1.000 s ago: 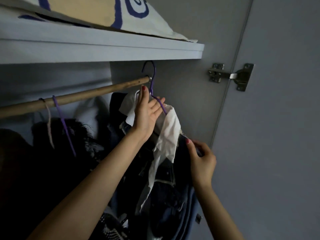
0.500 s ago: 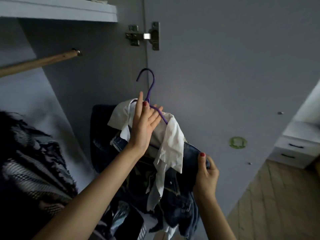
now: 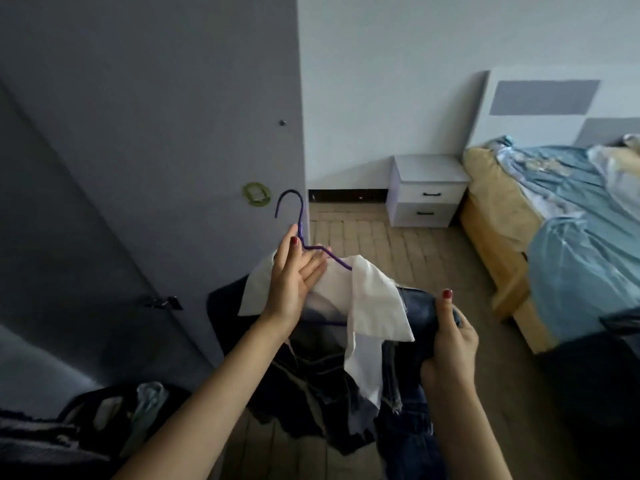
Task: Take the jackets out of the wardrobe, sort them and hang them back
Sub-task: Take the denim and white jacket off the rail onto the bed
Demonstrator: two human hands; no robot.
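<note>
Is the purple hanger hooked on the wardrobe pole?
No, the purple hanger is held up in the air by the left hand, its hook free, in front of the wardrobe door.

left hand (image 3: 294, 285) holds purple hanger (image 3: 301, 233); right hand (image 3: 450, 337) grips denim jacket (image 3: 412, 403).

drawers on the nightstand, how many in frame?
2. Both on the white nightstand by the bed: upper drawer, lower drawer right beneath it, each with a dark handle. None look hidden.
</note>
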